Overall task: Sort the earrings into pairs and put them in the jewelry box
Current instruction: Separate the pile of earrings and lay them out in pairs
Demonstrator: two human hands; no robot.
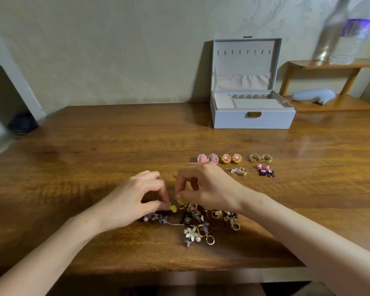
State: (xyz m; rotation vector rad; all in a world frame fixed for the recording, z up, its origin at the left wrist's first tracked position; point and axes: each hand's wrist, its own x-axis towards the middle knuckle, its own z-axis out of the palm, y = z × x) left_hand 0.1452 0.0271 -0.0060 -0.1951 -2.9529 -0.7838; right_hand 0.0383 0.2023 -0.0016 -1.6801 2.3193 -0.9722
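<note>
Could read nothing on the purple label of the clear plastic bottle (356,28), upper right: too blurred. Found the pale grey jewelry box (252,121) open, cream-lined, brass-clasped, right of centre on the brown wooden table (94,146). Counted five sorted pairs (230,158) below it. Saw the left hand (135,197) pinching a small yellow earring (172,208), the right hand (209,186) pinching a second yellow earring (181,201), probably its twin, over the tangled earring heap (201,218), lower centre.

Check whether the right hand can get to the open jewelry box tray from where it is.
Probably yes. The lid stands upright, the tray is uncovered, and only the sorted pairs lie flat between right hand and jewelry box. It pinches a yellow earring, though.
</note>
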